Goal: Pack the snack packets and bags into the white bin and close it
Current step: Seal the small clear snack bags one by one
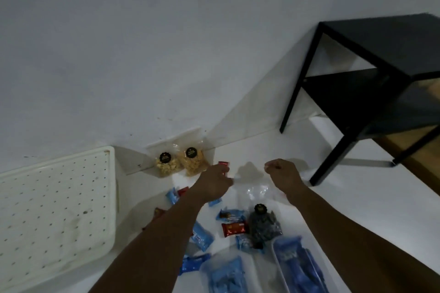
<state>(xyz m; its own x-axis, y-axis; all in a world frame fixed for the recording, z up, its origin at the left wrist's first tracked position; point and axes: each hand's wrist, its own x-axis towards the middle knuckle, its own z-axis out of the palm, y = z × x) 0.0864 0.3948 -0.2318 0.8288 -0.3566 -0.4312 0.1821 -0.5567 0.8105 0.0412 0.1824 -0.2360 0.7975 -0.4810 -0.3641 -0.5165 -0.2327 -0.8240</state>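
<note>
While both arms reach forward over the white floor (316, 200), the head view shows the left hand (214, 184) with its fingers curled just beside a red packet (223, 163). Whether it grips that packet cannot be told. The right hand (283, 173) is also curled, thumb against forefinger, above a crumpled clear bag (257, 191) lying between the two hands. Whether it pinches the film cannot be told either.

Two clear bags of yellow snacks (166, 165), each with a round black label, lean side by side at the foot of the wall (142, 54). One dark bag (263, 225) with the same kind of label lies near the right forearm.

Three more red packets show: one (234, 229) touching the dark bag, one (183, 190) beside the left wrist, and one half hidden behind the left forearm. Six loose blue packets (202, 236) are scattered around the left forearm.

At the bottom edge, two pale see-through tubs (276, 248) hold more blue packets, too blurred to count. A large white panel (54, 209) with rows of small dots sits at the left against the wall; whether it is the bin or its lid cannot be told.

One black side table (381, 54) stands at the right.
</note>
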